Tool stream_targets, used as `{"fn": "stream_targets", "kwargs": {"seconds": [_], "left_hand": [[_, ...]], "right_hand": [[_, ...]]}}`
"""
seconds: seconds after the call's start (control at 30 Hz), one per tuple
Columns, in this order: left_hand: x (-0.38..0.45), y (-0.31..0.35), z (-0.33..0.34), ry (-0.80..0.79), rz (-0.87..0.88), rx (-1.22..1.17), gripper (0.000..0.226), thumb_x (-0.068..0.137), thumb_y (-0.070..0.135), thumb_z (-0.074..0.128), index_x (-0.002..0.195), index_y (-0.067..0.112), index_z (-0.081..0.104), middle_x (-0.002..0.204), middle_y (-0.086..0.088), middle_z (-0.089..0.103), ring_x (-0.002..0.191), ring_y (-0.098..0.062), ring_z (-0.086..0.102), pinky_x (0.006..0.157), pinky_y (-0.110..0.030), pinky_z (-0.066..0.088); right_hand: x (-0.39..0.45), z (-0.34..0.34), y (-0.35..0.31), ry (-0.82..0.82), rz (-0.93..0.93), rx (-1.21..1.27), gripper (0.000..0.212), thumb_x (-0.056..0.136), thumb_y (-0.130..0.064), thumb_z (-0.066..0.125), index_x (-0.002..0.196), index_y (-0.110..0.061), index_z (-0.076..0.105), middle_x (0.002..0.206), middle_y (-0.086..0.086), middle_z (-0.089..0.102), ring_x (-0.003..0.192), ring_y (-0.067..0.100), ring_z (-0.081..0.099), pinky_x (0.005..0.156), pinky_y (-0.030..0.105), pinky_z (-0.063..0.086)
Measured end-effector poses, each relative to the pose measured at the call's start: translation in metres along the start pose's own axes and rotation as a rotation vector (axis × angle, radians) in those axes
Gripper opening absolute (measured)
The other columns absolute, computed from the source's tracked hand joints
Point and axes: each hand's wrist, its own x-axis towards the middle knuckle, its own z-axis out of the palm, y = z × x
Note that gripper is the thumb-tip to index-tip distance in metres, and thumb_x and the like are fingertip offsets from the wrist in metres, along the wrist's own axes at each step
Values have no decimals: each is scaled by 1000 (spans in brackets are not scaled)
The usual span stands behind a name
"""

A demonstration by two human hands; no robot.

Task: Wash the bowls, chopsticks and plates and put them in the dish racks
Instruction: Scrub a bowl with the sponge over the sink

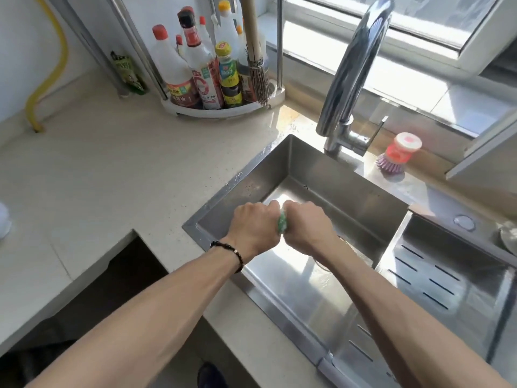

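Note:
Both my hands are fists held together over the steel sink point(330, 175). My left hand point(253, 226) and my right hand point(307, 224) grip a green sponge or cloth point(282, 222) between them; only a thin green strip of it shows. No bowl, plate or chopsticks are visible in the basin. A black bead bracelet sits on my left wrist.
The tall chrome faucet point(352, 77) rises behind the basin. A pink-and-purple dish brush point(397, 155) stands on the sink ledge. A slotted steel drain section point(430, 278) lies to the right. A corner caddy of sauce bottles point(207, 65) and a small broom stand on the counter.

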Motion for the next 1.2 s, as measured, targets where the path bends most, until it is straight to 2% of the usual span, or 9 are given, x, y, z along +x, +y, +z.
{"fn": "stream_targets", "kwargs": {"seconds": [0.13,0.23,0.3,0.43,0.53,0.63,0.77,0.93,1.2], "left_hand": [[22,4,-11,-456,-529,-694,7,85,12,68,90,11,63,74,0,59,62,-17,54,54,-26,41],[26,2,-16,-808,-423,-949,12,85,2,62,92,8,56,58,2,42,47,-10,32,43,-21,27],[23,7,-15,-921,-312,-937,18,79,2,65,89,9,52,52,2,35,44,-11,27,43,-24,21],[23,22,-6,-648,-219,-745,12,71,2,67,77,1,56,61,-5,48,55,-19,40,52,-33,33],[29,21,-7,-374,-155,-437,22,81,11,59,62,13,47,62,-1,54,59,-22,49,57,-31,39],[38,14,-9,-239,-164,-284,21,84,19,54,64,19,46,60,2,51,56,-16,48,51,-28,36],[46,11,-17,-159,-140,-174,20,79,10,53,60,14,49,54,-2,50,51,-22,49,45,-26,30],[54,7,-23,-135,-86,-50,16,78,9,53,64,15,51,55,-1,47,49,-16,42,54,-29,35],[56,4,-24,-140,25,81,11,83,13,51,74,18,48,57,2,40,62,-27,48,60,-32,35]], "right_hand": [[-6,28,22,370,-250,-40,60,77,0,54,134,-11,41,104,19,59,75,39,56,55,41,42],[-13,41,36,581,-400,-189,64,78,-1,54,140,-9,44,124,33,57,86,40,62,58,41,51],[-12,37,40,699,-459,-269,48,80,-1,51,127,-9,55,102,24,64,69,31,59,50,34,42],[-2,13,38,691,-510,-320,12,60,-8,51,69,-10,58,51,4,44,34,24,43,45,23,17],[11,-1,32,476,-440,-331,31,38,1,69,58,-12,49,39,3,43,26,24,38,49,18,8],[20,-21,20,338,-322,-393,29,54,-1,76,73,-7,55,50,7,56,39,30,35,46,22,12],[29,-37,15,156,-214,-326,15,86,-5,54,100,-8,55,87,11,65,68,33,44,59,34,34],[36,-42,13,92,-153,-234,14,82,-3,57,86,-16,54,64,1,38,71,32,49,62,35,39],[41,-33,17,46,-100,-119,12,81,-4,56,90,-12,56,68,2,41,72,33,51,63,35,42]]}}
